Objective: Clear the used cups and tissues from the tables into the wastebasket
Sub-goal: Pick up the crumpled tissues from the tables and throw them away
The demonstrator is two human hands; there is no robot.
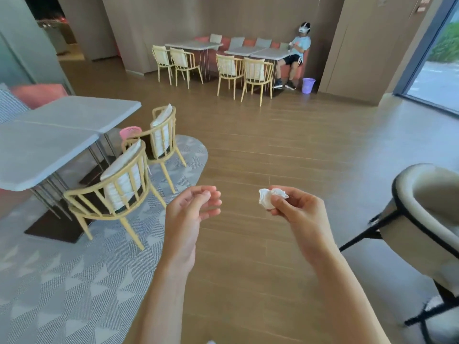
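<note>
The right hand's fingers (280, 201) pinch a crumpled white paper tissue (269, 198) over the wooden floor; the left hand (192, 207) hangs loosely curled, holding nothing. The pink plastic wastebasket (130, 132) stands well left of the tissue, beyond the yellow chairs. Such a light pinch could drop it on the way.

Crumpled white tissue (269, 198) pinched in right hand (293, 207); pink wastebasket (130, 132) btwn table & chair.
</note>
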